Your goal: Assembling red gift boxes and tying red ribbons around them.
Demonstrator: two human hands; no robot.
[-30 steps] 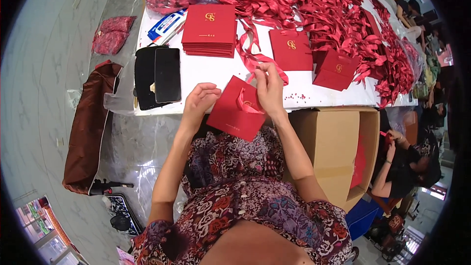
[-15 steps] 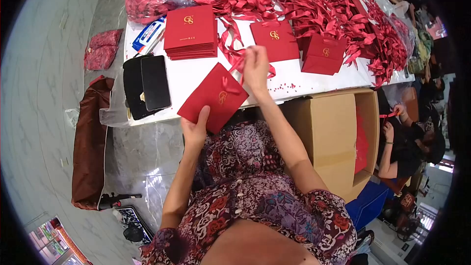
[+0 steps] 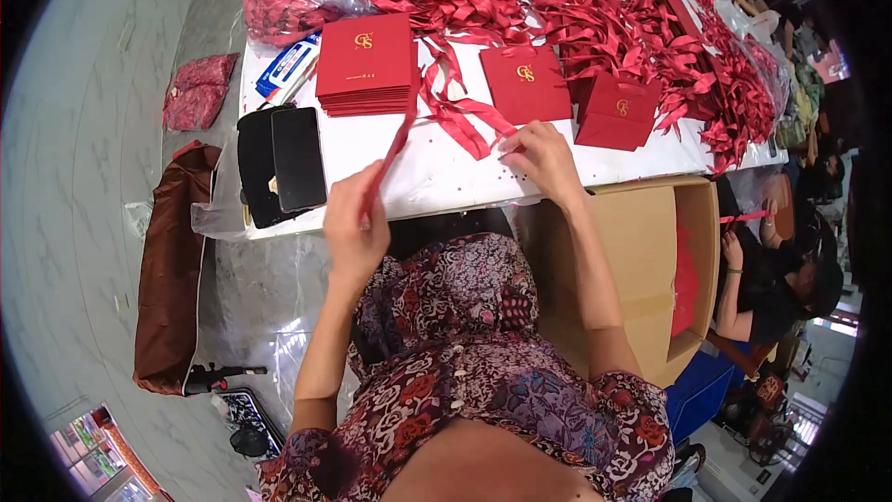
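My left hand [image 3: 358, 225] is closed on a red paper bag [image 3: 398, 151] near the table's front edge. The bag is turned almost edge-on, so only a narrow red strip of it shows, reaching up toward the stack of red bags [image 3: 364, 60]. To the right, the thumb and fingers of my right hand [image 3: 541, 160] come together at the end of a loose red ribbon [image 3: 465, 114] on the white tabletop. Just beyond that hand lies a flat red bag [image 3: 525, 84] with a gold mark. Another red bag [image 3: 620, 113] sits to its right.
Red ribbons [image 3: 595, 19] are heaped along the table's far side. A black phone [image 3: 298, 158] and a blue-white packet [image 3: 284, 67] lie at left. Below the table edge at right stands an open cardboard box [image 3: 623, 260]. A person's hand [image 3: 732, 251] shows beyond it.
My left hand has turned the bag from face-up to nearly edge-on. My right hand has left the bag and moved right and nearer, down to the loose ribbon.
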